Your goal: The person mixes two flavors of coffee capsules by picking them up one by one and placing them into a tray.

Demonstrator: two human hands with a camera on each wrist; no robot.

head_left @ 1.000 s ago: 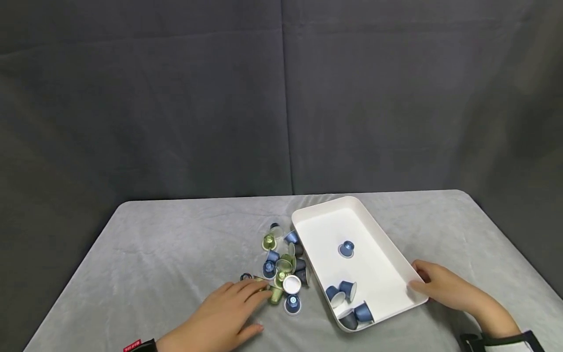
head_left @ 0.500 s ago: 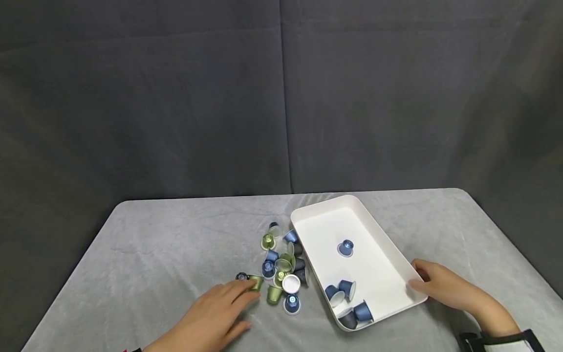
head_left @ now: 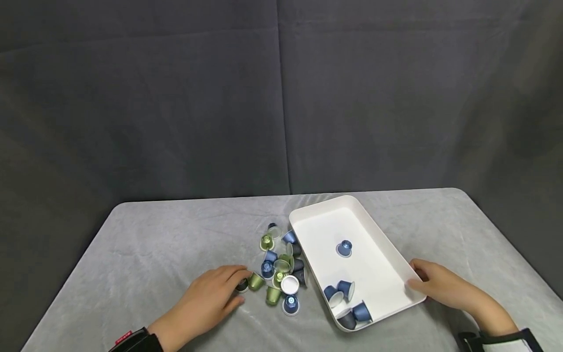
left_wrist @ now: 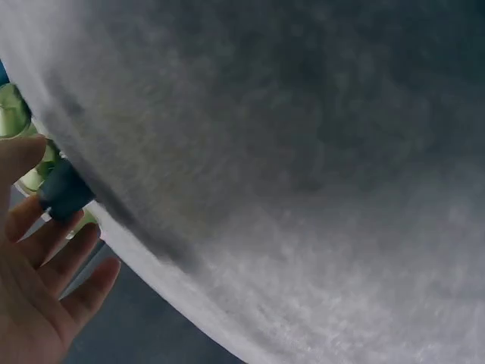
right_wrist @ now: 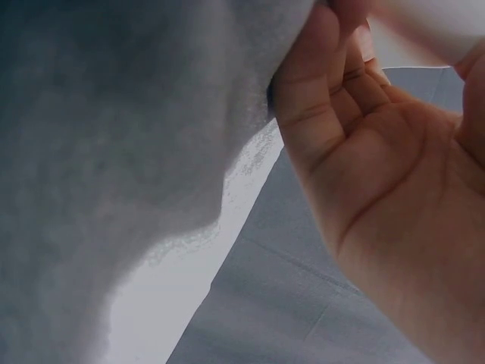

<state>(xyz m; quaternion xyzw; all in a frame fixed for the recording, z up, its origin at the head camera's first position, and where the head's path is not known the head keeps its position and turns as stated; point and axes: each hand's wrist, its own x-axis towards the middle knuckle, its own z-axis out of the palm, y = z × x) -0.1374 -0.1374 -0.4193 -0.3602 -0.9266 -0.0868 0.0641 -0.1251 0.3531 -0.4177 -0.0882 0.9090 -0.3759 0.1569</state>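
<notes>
A small dark coffee capsule sits at the left edge of a loose pile. My left hand is beside it, fingers over its far side and thumb on the near side. From the left wrist, the dark capsule shows between thumb and loosely spread fingers; whether they touch it is unclear. Beside it lies a green capsule. At the right, my right hand pinches the near right corner of a white tray. Several blue capsules, one of them, and a dark one lie inside.
Left of the tray, the pile mixes green, blue and dark capsules, including a white-lidded one and a blue one nearest the front. A grey cloth covers the table; a dark curtain hangs behind.
My left hand has drawn back leftward from the green capsules and come to the dark capsule, which sits slightly closer to the front. The right hand and tray have stayed put.
</notes>
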